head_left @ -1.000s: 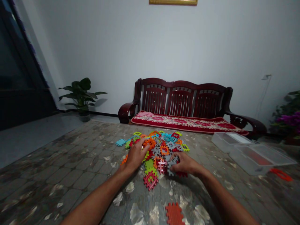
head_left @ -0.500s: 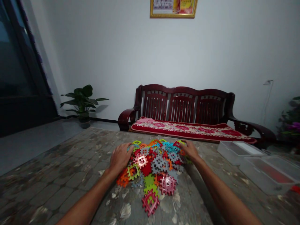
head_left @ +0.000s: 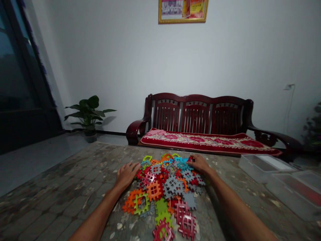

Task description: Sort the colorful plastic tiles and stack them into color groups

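A heap of interlocking plastic building pieces (head_left: 173,185), in grey, red, orange, green, blue and pink, lies between my hands. They are flat with toothed edges, and several have window-like cut-outs. My left hand (head_left: 127,174) rests at the heap's left edge, open, back upward, its fingers extended toward the pieces. At the far right of the heap, my right hand (head_left: 201,164) has its fingers curled around a dark red building piece (head_left: 191,158). Its fingertips are partly hidden. An orange window piece (head_left: 153,190) lies on top near the middle.
The heap sits on a table with a patterned grey-brown cover (head_left: 82,180). Clear plastic boxes (head_left: 281,179) stand on the right. Beyond the table is a dark wooden bench (head_left: 193,113) with a red runner (head_left: 208,140). A potted plant (head_left: 89,113) stands at the left wall.
The view has tilted slightly upward. An orange window piece now lies on top near the middle, and pink pieces at the near right have spread apart. My left hand sits slightly farther from the heap.
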`<action>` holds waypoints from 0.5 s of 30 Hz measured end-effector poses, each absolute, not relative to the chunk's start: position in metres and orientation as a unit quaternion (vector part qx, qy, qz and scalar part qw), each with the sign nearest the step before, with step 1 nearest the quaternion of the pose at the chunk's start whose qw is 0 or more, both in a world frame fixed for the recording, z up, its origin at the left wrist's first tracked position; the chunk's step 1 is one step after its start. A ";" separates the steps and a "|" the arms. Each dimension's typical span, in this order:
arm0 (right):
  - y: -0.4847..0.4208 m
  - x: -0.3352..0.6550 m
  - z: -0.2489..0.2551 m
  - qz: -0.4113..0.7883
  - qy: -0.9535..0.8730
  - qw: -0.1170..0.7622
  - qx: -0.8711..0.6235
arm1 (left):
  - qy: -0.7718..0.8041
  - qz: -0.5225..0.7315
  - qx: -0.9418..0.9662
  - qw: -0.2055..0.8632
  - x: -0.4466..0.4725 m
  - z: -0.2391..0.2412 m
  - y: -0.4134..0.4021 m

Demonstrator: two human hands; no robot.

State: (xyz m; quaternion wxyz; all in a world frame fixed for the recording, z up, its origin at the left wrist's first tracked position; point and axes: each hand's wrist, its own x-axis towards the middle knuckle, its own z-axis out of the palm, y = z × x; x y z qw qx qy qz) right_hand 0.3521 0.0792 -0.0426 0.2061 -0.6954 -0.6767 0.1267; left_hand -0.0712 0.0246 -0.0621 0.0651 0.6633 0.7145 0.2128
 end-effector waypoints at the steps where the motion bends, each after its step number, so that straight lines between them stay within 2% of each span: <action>1: 0.076 0.351 -0.042 0.125 -0.676 0.208 -0.696 | 0.718 0.211 0.659 0.076 -0.069 -0.060 0.024; 8: 0.051 0.349 -0.042 0.145 -0.652 0.358 -0.653 | 0.670 0.283 0.673 0.133 -0.054 -0.045 0.011; 15: 0.029 0.349 -0.032 0.131 -0.629 0.425 -0.638 | 0.641 0.394 0.639 0.163 -0.044 -0.035 0.006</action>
